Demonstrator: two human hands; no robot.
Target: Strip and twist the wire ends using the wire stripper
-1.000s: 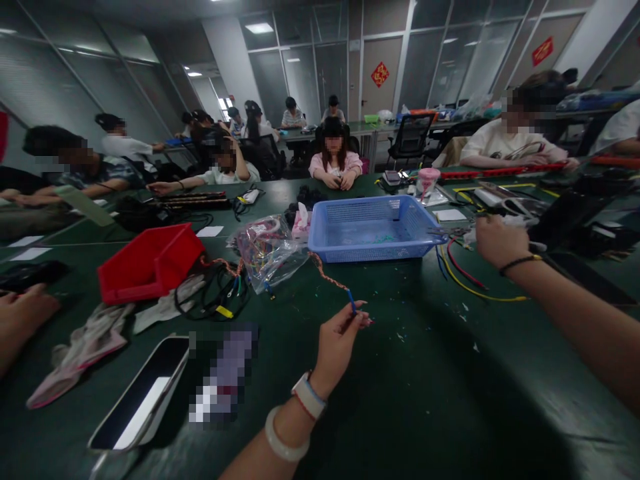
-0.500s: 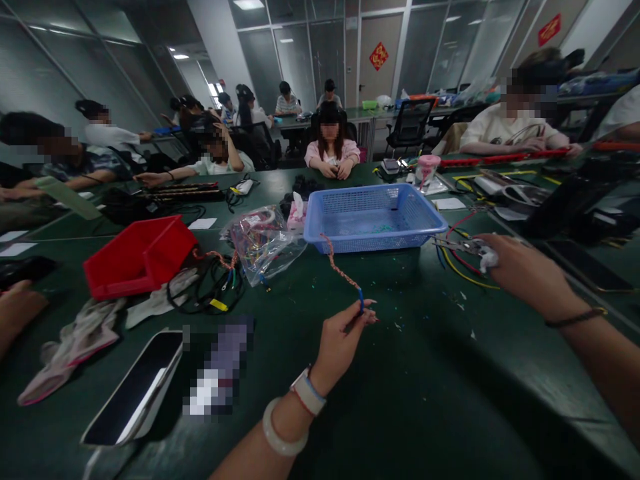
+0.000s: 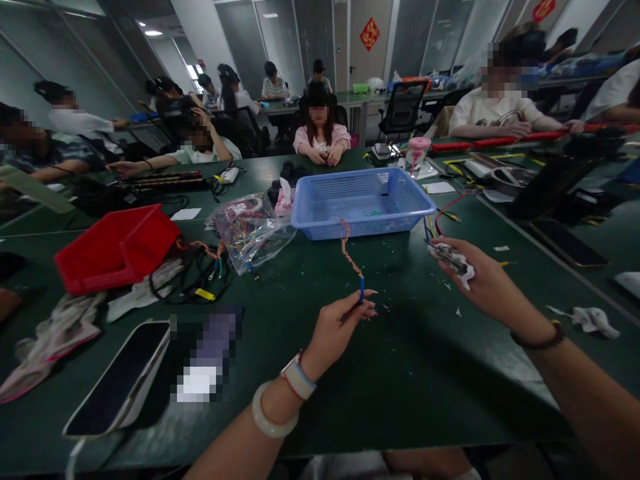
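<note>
Between the thumb and fingers of my left hand [image 3: 336, 328] is a wire [image 3: 346, 250], held upright by its blue sleeve. Its upper part is bare twisted copper that reaches up to the near rim of a blue plastic basket [image 3: 363, 231]. My right hand [image 3: 483, 275] is closed round metal pliers [image 3: 447, 255], with white wrapping around the handles. Their jaws are partly hidden and blurred. Just beyond the pliers lie several red, yellow and blue wires [image 3: 441, 219]. The two hands are apart, both in front of the basket.
To the left are a red bin [image 3: 117, 248], a clear bag of wires [image 3: 247, 227], black cables [image 3: 187, 283], gloves [image 3: 63, 333] and a phone [image 3: 117, 380]. A crumpled white scrap [image 3: 595, 321] lies at right. Small clippings dot the green table [image 3: 400, 400]. Several people sit around.
My right hand has moved left and nearer with the pliers, uncovering the white scrap. My left hand still grips the wire. The view has shifted slightly.
</note>
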